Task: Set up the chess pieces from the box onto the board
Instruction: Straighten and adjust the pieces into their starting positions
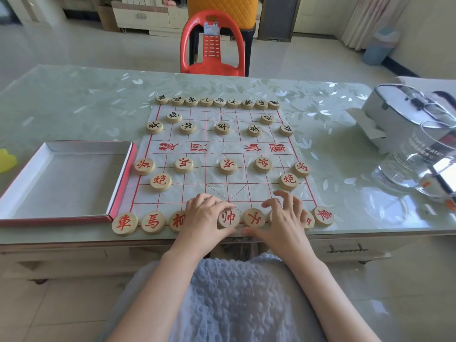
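A paper chess board (223, 149) with red lines lies on the table. Black-lettered pieces (219, 101) line its far edge, and two more black rows stand in front of them. Red soldiers (228, 166) and two red cannons (161, 181) stand on my side. The red back row runs along the near edge. My left hand (203, 219) pinches the red general piece (228, 218) between fingertips and thumb and hides the piece to its left. My right hand (283, 218) arches over pieces right of the red advisor (254, 217), thumb at that piece's near edge. The red-rimmed box (123, 178) on the left is empty.
A glass jug (419, 166) and a white appliance (397, 107) stand at the table's right. A red plastic chair (213, 48) faces me across the table. A yellow object (6, 160) lies at the far left. The near table edge runs just below the red back row.
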